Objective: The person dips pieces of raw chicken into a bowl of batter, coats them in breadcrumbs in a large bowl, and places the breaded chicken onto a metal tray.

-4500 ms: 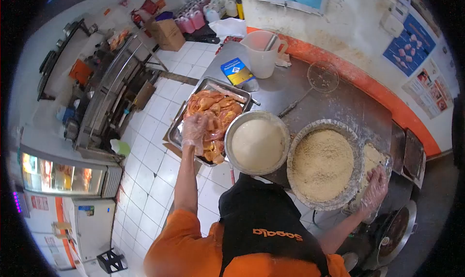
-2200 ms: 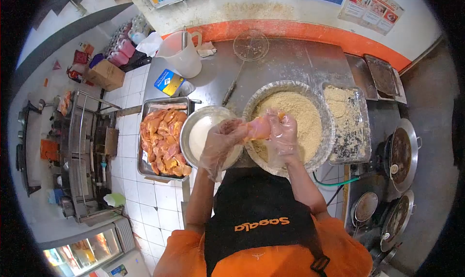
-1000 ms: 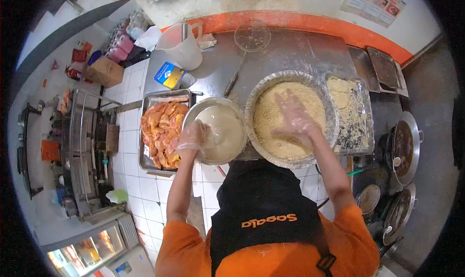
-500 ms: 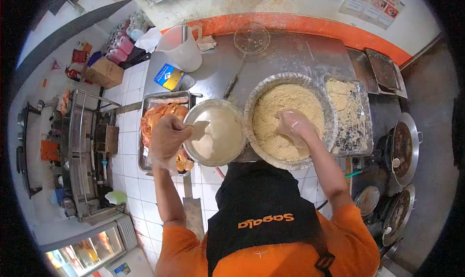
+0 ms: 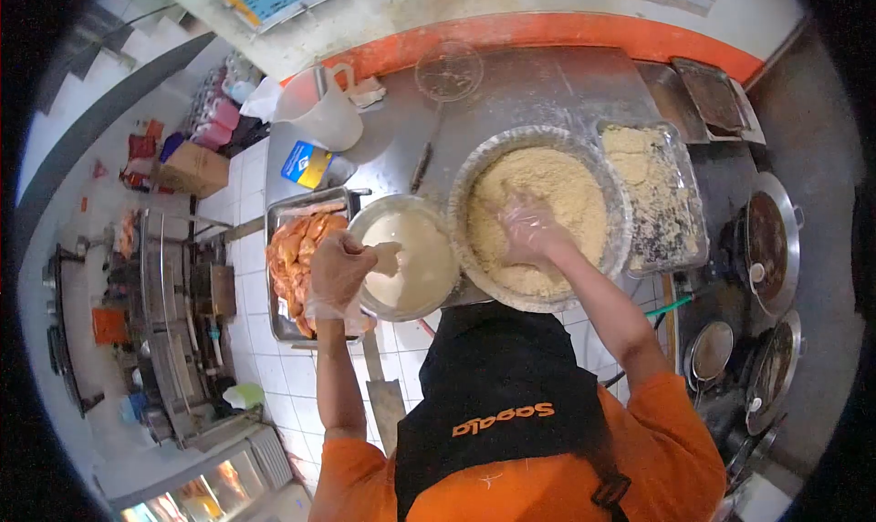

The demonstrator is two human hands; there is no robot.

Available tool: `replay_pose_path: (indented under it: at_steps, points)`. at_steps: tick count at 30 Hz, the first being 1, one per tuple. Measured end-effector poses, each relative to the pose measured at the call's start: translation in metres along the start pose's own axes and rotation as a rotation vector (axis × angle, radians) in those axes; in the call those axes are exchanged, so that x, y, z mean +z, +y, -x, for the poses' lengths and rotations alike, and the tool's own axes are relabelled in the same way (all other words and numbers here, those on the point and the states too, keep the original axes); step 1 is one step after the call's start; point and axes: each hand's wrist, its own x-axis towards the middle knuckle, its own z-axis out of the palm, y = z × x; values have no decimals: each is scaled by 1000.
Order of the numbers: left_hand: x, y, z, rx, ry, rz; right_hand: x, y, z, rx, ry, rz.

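My left hand [image 5: 339,271], in a clear plastic glove, pinches the end of a batter-coated chicken piece [image 5: 389,258]. The piece hangs over a metal bowl of pale liquid batter [image 5: 418,280]. Just left of that bowl, raw chicken pieces [image 5: 290,253] fill a metal tray [image 5: 272,326]. In the large round bowl [image 5: 623,212] of yellowish breading [image 5: 570,189], my gloved right hand [image 5: 529,230] rests with its fingers spread in the crumbs. Some fingertips are buried and hard to see; I make out nothing held there.
A clear tray of breading [image 5: 652,203] stands right of the large bowl. Behind lie a wire strainer [image 5: 449,72], a white plastic jug [image 5: 328,116] and a blue-and-yellow packet [image 5: 308,164]. Wide pans [image 5: 771,239] sit at the far right.
My right hand has shifted in the breading and its fingers look more spread. My left hand still holds the chicken piece by the batter bowl. The whole view has tilted slightly.
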Motion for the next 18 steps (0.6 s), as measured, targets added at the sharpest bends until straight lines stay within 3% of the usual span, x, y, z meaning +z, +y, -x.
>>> replay_pose_path:
  at_steps: [4,6,10,12,14,17,18]
  points:
    - [12,40,-10,10,-66,328,-4,4,12,-12,15,-100]
    - [16,76,-13,42,-73,385,-3,16,4,49,-132,-134]
    - [53,121,-21,119,-143,823,-21,30,13,165,-329,-65]
    - [96,124,-29,78,-151,783,-57,34,47,215,-233,-245]
    - [153,103,-35,103,-246,316,-53,46,67,296,-58,-272]
    - [225,73,-26,215,-121,-213,15,72,53,407,158,-135]
    - [224,75,-26,286,-112,-208,36,72,45,405,116,-139]
